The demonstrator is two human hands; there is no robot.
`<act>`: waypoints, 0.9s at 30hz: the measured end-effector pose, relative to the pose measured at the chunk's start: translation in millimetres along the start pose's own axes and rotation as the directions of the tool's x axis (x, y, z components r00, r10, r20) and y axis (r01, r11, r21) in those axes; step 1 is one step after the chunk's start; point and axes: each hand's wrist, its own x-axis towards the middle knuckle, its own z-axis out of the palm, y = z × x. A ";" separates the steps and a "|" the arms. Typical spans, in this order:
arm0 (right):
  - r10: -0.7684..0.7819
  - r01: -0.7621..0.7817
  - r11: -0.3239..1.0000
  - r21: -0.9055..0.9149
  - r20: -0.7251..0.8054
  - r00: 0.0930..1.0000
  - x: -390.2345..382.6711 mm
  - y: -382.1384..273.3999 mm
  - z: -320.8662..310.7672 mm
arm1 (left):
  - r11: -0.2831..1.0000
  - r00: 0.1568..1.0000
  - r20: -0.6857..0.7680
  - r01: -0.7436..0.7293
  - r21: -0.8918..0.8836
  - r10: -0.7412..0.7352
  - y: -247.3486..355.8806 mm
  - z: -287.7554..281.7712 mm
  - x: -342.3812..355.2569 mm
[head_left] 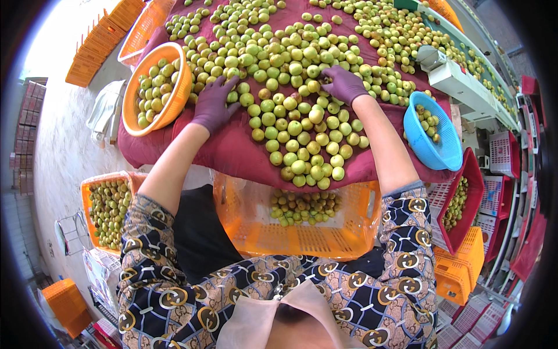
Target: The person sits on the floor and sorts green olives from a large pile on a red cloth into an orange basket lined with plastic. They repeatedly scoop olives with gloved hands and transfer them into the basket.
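Note:
Small round green-yellow fruit, some blushed brown, look like jujubes (302, 134) and lie spread over a dark red cloth (232, 151). My left hand (214, 104), in a purple glove, rests at the left edge of the pile, its fingers apart and touching the fruit. My right hand (345, 85), gloved the same, reaches in from the right with fingers apart against the fruit; its fingertips are partly hidden. An orange basket (185, 75) of fruit stands left of my left hand. To the right of my right arm, a light blue basket (447, 139) holds a few fruit.
Below the cloth's near edge, an orange crate (232, 224) lined with clear plastic holds fruit. Another orange crate (87, 192) of fruit stands at left, a red one (474, 203) at right. A white and green sorting machine (471, 84) runs along the far right. Stacked orange crates (99, 46) stand far left.

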 end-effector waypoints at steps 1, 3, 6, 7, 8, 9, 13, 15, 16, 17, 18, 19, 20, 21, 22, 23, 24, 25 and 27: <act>-0.002 0.004 1.000 -0.026 0.079 0.997 -1.9 -8.3 -5.8 | 0.998 0.999 -0.017 -0.032 -0.045 0.031 3.8 -5.7 3.0; 0.124 -0.081 0.968 -0.236 0.174 0.977 -2.2 -20.7 -3.6 | 0.995 0.996 0.056 -0.062 -0.073 0.066 23.2 -9.1 16.3; 0.199 -0.174 0.973 -0.152 0.164 0.966 15.2 -23.7 10.1 | 0.964 0.985 0.119 -0.093 -0.250 0.126 35.2 7.0 7.1; 0.245 -0.230 0.969 -0.096 0.200 0.949 17.6 -17.8 9.4 | 0.961 0.959 0.203 -0.151 -0.231 0.200 41.4 8.8 6.6; 0.287 -0.286 0.957 -0.041 0.237 0.928 18.5 -10.9 8.3 | 0.944 0.954 0.184 -0.183 -0.273 0.238 43.3 16.3 0.9; 0.231 -0.251 0.966 0.063 0.233 0.945 17.9 6.6 12.6 | 0.925 0.948 0.164 -0.212 -0.316 0.274 43.2 24.5 -3.3; 0.308 -0.441 0.812 0.382 0.360 0.880 -12.1 17.8 8.4 | 0.884 0.952 0.143 -0.186 -0.429 0.270 34.3 3.0 -0.8; 0.363 -0.478 0.728 0.492 0.316 0.877 -26.2 29.0 14.3 | 0.876 0.958 0.009 -0.257 -0.408 0.286 54.0 -2.5 16.8; 0.391 -0.461 0.716 0.525 0.245 0.887 -28.2 28.4 22.9 | 0.858 0.943 -0.033 -0.315 -0.406 0.330 60.0 5.2 31.0; 0.369 -0.396 0.772 0.498 0.156 0.916 -33.6 62.9 39.8 | 0.812 0.909 -0.083 -0.404 -0.421 0.409 84.0 14.3 49.9; 0.374 -0.384 0.724 0.573 0.141 0.917 -39.9 51.6 39.7 | 0.795 0.910 -0.111 -0.405 -0.452 0.400 96.9 15.1 54.3; 0.366 -0.354 0.682 0.640 0.120 0.923 -45.3 24.9 35.5 | 0.825 0.930 -0.082 -0.355 -0.439 0.357 96.1 26.9 57.4; 0.370 -0.286 0.557 0.780 0.075 0.926 -55.2 10.7 33.4 | 0.890 0.934 0.058 -0.315 -0.329 0.352 97.6 36.8 62.7; 0.409 -0.330 0.292 0.898 0.195 0.891 -68.7 4.8 29.0 | 0.934 0.923 0.200 -0.286 -0.213 0.328 103.3 45.6 67.4; 0.379 -0.320 0.205 0.925 0.226 0.897 -89.6 5.7 19.4 | 0.964 0.887 0.379 -0.224 -0.144 0.263 116.6 37.4 75.7; 0.345 -0.309 0.116 0.944 0.253 0.904 -110.1 6.1 11.5 | 0.969 0.842 0.482 -0.234 -0.079 0.243 129.0 29.8 79.9; 0.333 -0.262 0.062 0.963 0.227 0.915 -131.8 11.0 9.3 | 0.978 0.822 0.536 -0.206 -0.039 0.195 138.4 27.5 84.5; 0.332 -0.317 -0.042 0.948 0.312 0.890 -147.3 15.2 5.4 | 0.983 0.798 0.586 -0.181 0.012 0.139 145.4 25.7 89.9; 0.307 -0.319 -0.246 0.915 0.386 0.870 -178.2 35.7 14.5 | 0.983 0.769 0.636 -0.161 0.087 0.070 160.6 24.6 93.2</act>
